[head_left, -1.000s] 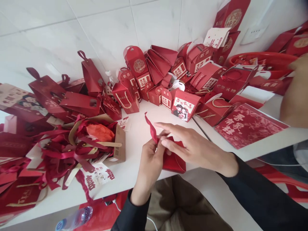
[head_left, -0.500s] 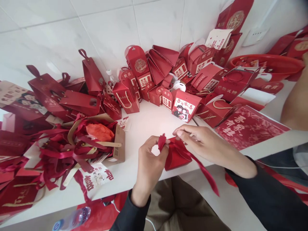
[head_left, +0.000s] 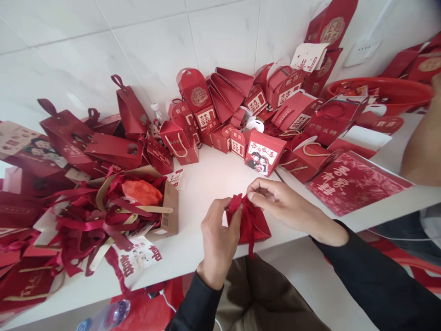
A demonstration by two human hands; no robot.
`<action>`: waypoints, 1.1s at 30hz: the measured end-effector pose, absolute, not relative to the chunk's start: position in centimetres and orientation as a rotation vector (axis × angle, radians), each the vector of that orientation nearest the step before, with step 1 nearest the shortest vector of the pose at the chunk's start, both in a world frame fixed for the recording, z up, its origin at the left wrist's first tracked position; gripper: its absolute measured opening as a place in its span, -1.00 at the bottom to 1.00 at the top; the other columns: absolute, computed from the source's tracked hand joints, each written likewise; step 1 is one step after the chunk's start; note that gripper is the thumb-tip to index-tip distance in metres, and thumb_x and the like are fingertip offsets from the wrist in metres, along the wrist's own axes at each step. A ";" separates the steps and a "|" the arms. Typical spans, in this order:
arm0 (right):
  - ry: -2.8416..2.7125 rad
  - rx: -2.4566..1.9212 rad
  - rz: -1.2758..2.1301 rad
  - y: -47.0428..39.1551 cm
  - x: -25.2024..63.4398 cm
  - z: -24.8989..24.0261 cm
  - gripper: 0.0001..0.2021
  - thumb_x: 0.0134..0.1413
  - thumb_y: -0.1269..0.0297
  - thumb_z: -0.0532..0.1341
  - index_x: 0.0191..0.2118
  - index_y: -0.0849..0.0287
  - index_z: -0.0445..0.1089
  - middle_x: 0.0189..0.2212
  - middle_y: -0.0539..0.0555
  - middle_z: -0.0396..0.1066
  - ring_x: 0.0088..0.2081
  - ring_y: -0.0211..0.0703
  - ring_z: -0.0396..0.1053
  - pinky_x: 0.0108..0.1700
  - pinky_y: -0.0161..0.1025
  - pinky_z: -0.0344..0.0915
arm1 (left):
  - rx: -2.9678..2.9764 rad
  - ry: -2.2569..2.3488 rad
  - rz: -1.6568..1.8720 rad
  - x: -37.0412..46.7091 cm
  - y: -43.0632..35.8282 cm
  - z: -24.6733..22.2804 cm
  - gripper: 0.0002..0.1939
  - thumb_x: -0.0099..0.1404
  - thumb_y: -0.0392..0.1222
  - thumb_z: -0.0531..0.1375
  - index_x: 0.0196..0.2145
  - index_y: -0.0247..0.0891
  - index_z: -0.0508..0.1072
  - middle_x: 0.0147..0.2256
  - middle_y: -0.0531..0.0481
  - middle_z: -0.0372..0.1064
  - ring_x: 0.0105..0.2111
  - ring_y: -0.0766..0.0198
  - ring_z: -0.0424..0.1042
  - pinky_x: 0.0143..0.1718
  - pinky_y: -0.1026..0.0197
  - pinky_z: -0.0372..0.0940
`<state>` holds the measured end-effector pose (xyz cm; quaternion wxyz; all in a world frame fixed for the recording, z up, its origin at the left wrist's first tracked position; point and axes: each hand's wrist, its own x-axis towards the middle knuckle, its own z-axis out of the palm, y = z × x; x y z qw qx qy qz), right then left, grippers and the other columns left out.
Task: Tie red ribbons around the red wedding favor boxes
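Note:
A small red gift box (head_left: 259, 226) stands at the table's front edge, just above my lap. Over its top lies a red ribbon (head_left: 251, 232), one end hanging down the near side. My left hand (head_left: 220, 230) pinches a ribbon loop between thumb and fingertips at the box's left top. From the right, my right hand (head_left: 275, 197) pinches the ribbon close to that loop, thumb against forefinger. Both sets of fingertips nearly meet above the box and partly hide the knot area.
A cardboard box (head_left: 170, 207) full of red ribbons and straps stands on the left. Several red gift boxes (head_left: 265, 151) line the wall. A red basin (head_left: 389, 92) holds small packets. Another person's arm (head_left: 420, 142) is at the right edge. A plastic bottle (head_left: 103, 317) lies below the table.
My right hand has drawn in toward my left hand. The ribbon's loose end, stretched out to the right before, now hangs down the front of the box.

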<state>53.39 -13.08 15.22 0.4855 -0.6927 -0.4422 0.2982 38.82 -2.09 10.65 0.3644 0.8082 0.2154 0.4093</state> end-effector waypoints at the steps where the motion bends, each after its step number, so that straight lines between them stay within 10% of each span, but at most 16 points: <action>1: -1.062 -1.671 0.729 -13.0 53.4 15.2 -0.80 0.40 0.11 0.16 -0.21 0.10 0.40 -0.37 -0.06 0.36 -0.35 -0.20 0.31 -0.30 -0.25 0.23 | 2.079 0.555 1.050 38.8 -2.1 10.6 -0.92 0.34 -0.33 0.26 -0.23 -0.18 0.52 -0.34 0.03 0.53 -0.34 0.27 0.49 -0.25 0.26 0.32; 27: -0.966 -2.141 0.494 -18.4 55.7 14.1 -0.55 0.29 -0.22 0.15 -0.37 0.07 0.40 -0.51 -0.05 0.31 -0.51 -0.18 0.19 -0.46 -0.22 0.11 | 1.621 0.842 0.740 34.8 -3.1 9.8 -0.68 0.32 -0.04 0.33 -0.48 -0.20 0.36 -0.50 0.10 0.30 -0.44 0.28 0.27 -0.34 0.25 0.18; 33: -0.934 -2.131 0.323 -18.2 55.1 13.3 -0.61 0.26 -0.15 0.18 -0.31 0.07 0.46 -0.33 0.08 0.47 -0.39 -0.06 0.38 -0.39 -0.17 0.23 | 1.092 0.758 0.713 35.2 -3.5 9.8 -0.68 0.31 0.11 0.33 -0.18 -0.20 0.61 -0.17 -0.08 0.55 -0.16 0.18 0.45 -0.11 0.19 0.32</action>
